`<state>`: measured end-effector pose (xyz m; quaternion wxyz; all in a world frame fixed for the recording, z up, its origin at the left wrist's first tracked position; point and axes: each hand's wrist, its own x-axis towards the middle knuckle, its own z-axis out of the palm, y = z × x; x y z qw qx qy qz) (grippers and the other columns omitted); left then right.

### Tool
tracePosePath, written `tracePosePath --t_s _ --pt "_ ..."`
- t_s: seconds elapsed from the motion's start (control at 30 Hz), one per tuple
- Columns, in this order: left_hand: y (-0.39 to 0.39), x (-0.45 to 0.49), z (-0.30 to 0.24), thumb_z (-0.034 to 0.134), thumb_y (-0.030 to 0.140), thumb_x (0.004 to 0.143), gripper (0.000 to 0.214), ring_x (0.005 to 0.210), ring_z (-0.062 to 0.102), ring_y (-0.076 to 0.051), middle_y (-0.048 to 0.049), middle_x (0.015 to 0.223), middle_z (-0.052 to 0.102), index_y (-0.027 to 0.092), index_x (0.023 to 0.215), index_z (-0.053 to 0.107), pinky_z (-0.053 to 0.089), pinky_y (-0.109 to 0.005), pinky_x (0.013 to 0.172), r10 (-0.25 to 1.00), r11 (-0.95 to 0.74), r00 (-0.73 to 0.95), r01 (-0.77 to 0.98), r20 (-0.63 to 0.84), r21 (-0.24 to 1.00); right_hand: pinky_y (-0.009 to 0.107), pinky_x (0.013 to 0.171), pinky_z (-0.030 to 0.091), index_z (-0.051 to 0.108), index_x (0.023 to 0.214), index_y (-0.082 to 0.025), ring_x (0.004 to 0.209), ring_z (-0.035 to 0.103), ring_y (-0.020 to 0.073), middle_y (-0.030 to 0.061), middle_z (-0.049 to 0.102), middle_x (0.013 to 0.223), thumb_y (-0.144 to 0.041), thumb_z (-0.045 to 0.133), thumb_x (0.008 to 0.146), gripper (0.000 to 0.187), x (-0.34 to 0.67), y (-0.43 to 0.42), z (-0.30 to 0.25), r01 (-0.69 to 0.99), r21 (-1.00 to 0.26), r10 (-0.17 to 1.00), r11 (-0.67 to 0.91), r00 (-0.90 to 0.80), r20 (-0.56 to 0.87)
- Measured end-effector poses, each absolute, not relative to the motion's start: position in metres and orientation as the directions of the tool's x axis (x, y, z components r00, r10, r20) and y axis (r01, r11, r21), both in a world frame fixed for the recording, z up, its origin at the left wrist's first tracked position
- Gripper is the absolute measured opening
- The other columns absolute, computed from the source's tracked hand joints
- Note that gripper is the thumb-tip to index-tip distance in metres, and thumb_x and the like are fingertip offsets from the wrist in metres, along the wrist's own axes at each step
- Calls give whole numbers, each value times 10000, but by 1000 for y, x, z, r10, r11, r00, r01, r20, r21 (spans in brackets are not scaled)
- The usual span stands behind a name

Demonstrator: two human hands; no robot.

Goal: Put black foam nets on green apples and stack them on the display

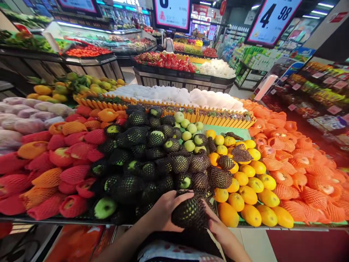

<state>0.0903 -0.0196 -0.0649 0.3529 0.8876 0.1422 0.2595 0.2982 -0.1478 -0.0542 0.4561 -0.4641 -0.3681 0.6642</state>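
Note:
Between my two hands is a green fruit in a dark foam net [189, 213], probably an apple, held over the front edge of the display. My left hand [169, 205] wraps its left side, with fingers across the top. On the other side, my right hand [214, 218] grips it with part of the fingers hidden behind the net. Just beyond lie more green apples in black nets [152, 167], heaped together. One bare green apple [105, 208] sits at the front, left of my hands. Yellow oranges [248, 194] are piled close to my right hand.
Red-netted apples [73, 174] fill the left and orange-netted fruit [300, 167] the right. A yellow picket-style divider [226, 120] crosses behind, with white-netted fruit [212, 98] beyond. Price screens [173, 14] hang overhead. A person [168, 43] stands farther back.

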Motion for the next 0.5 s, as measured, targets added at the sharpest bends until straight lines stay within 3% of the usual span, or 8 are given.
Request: tracePosePath --t_s 0.1,0.2,0.27,0.33,0.4,0.5 --pt "-6 81 -62 837 318 601 984 1153 666 -269 -104 1316 654 270 1468 373 555 -369 995 507 -788 717 162 478 594 486 1178 300 346 1563 -297 1437 386 308 119 394 1566 -746 634 825 910 329 -115 -26 -87 -980 954 -178 -259 -150" --pt "9 67 -50 793 303 643 887 1128 687 -280 -111 1278 680 238 1437 403 576 -386 982 604 -791 614 382 508 479 471 1105 406 438 1484 -290 1308 522 278 112 505 1469 -528 617 945 616 360 -66 -1 272 -962 998 -26 -54 -42" --pt "18 57 -41 773 311 683 814 1091 707 -279 -110 1254 694 226 1412 419 600 -395 952 670 -742 542 501 507 445 472 1098 420 523 1396 -270 1263 547 284 105 567 1390 -467 609 956 490 380 -25 8 591 -805 991 42 75 106" --pt "24 48 -36 757 324 711 746 1022 731 -280 -109 1215 710 217 1381 447 638 -398 864 736 -668 445 603 511 437 491 1130 390 529 1388 -215 1301 503 307 126 545 1406 -388 577 967 457 395 20 9 819 -569 971 78 66 229" --pt "29 39 -38 765 353 706 706 950 744 -294 -113 1160 723 204 1338 488 658 -420 784 791 -574 327 691 517 440 500 1115 397 512 1410 -144 1320 458 339 162 493 1448 -261 593 938 493 405 64 5 948 -311 978 64 3 209" --pt "34 29 -51 832 384 641 767 921 738 -313 -108 1123 707 205 1316 516 656 -481 800 848 -424 129 747 514 512 526 1105 384 446 1481 -146 1413 325 391 183 370 1545 -178 706 839 693 409 120 -9 994 -29 994 101 -100 33"
